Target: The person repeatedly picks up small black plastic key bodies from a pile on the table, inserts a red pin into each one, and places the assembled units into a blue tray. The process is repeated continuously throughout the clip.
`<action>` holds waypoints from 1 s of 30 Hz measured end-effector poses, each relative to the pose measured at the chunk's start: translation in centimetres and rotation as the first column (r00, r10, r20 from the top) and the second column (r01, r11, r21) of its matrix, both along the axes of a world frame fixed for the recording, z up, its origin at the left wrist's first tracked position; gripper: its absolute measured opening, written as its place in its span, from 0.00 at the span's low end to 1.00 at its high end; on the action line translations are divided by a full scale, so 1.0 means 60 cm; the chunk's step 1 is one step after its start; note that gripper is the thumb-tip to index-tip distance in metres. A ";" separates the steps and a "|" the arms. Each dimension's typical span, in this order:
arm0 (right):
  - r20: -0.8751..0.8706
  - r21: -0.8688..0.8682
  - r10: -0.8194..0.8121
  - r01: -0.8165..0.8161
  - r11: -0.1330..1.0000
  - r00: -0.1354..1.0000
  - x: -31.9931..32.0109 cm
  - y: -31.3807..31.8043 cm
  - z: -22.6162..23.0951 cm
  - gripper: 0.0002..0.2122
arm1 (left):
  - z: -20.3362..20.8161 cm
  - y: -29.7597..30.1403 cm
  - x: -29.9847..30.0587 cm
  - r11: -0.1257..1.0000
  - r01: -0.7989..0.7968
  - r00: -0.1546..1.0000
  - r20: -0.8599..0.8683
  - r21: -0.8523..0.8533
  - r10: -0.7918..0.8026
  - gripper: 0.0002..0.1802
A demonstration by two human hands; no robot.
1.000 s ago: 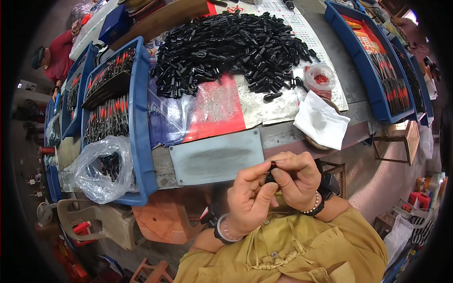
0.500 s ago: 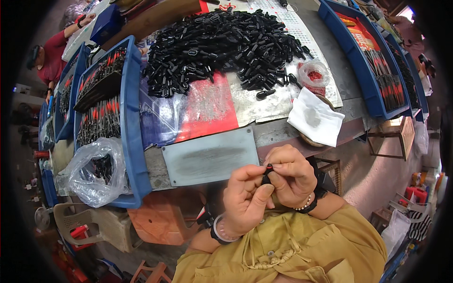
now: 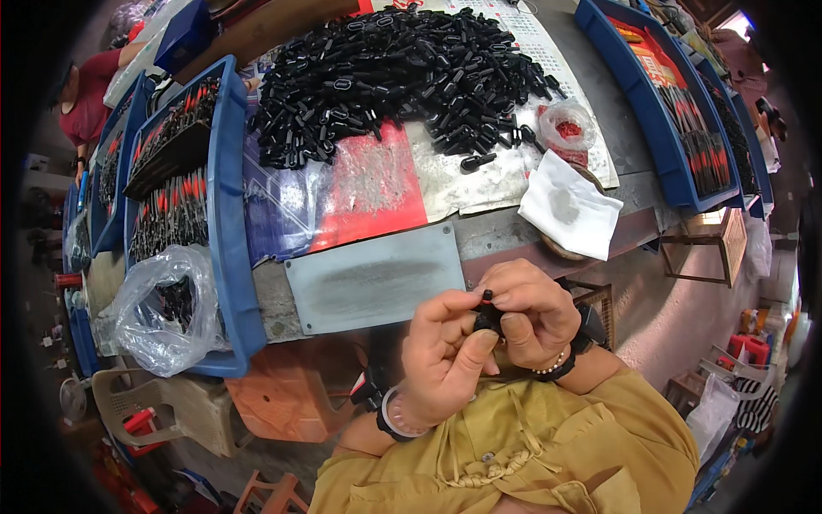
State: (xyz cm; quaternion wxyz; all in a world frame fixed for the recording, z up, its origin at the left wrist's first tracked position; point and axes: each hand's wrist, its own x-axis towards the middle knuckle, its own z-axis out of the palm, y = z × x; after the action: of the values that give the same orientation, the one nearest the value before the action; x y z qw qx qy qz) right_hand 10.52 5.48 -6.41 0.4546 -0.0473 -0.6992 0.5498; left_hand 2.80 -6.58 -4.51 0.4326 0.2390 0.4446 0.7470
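Note:
Close to my body, in front of the table's near edge, both hands meet around a small black plastic part [image 3: 488, 319] with a red band near its narrow upper tip. My left hand [image 3: 445, 353] pinches it from the left between thumb and fingers. My right hand [image 3: 536, 315] grips it from the right, fingertips at the tip. Fingers cover much of the part's lower body. Beyond the hands lies a pale grey rectangular plate [image 3: 377, 276] with a dark smudge. A large heap of similar black parts [image 3: 385, 73] covers the far tabletop.
A clear bag holding small red pieces [image 3: 568, 130] stands right of the heap, behind a folded white cloth [image 3: 569, 206]. Blue trays of black-and-red pieces flank the table at left [image 3: 224, 197] and right [image 3: 629, 103]. A crumpled clear bag [image 3: 163, 313] sits in the left tray.
The black part's tip now shows higher above the red band, and my right thumb has shifted down slightly. Both hands stay in nearly the same place. The view has shifted a little.

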 end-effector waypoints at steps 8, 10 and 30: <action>0.075 -0.033 0.084 -0.082 0.996 0.994 0.007 0.005 0.003 0.05 | -0.009 -0.007 -0.008 1.000 0.009 1.000 -0.003 -0.017 -0.009 0.17; 0.078 -0.122 0.167 -0.157 0.980 0.983 0.011 0.009 0.003 0.04 | -0.011 -0.006 -0.010 0.999 0.018 0.998 -0.058 -0.031 -0.020 0.17; 0.043 -0.664 0.202 -0.123 0.738 0.978 0.012 -0.006 0.001 0.07 | -0.012 0.000 -0.011 0.997 0.079 0.952 0.297 0.006 -0.077 0.19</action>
State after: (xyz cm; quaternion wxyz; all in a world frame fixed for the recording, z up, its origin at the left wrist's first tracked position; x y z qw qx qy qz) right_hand 11.26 5.11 -6.34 0.3192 -0.1734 -0.4868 0.7944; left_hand 2.12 -6.57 -5.21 0.5242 0.1403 0.3670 0.7556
